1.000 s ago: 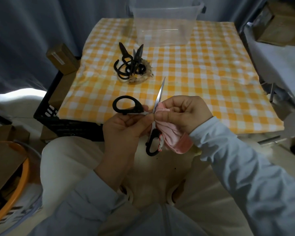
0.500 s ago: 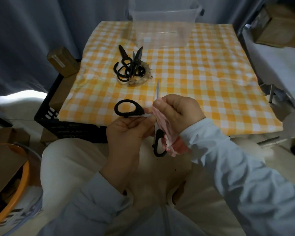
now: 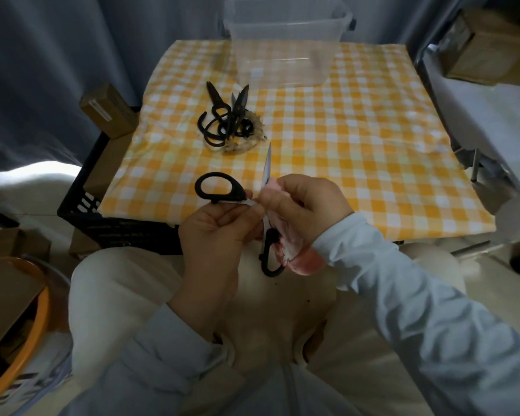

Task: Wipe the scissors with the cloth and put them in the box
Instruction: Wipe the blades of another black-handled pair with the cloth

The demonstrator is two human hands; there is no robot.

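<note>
We have the scissors out over the lap, just short of the near edge of the table, and they are spread wide open. One black handle loop sticks out to the left, the other hangs down towards us, and a bare blade tip pokes up and away.

The left hand is curled round the middle, pinching near the joint. That looks like the way to steady the pair and hold the blades apart so each can be reached.

The right hand is closed round the pink cloth, which is folded over the blade just below its tip. The loose end hangs under the wrist beside the lower loop. We judge this to be the wiping step, partway along the blade, with the cloth padding the sharp edge so the fingers stay off it.

The clear box stands at the far edge of the table, well apart from the hands. Between us and it lies a heap of other scissors, seemingly waiting their turn.
</note>
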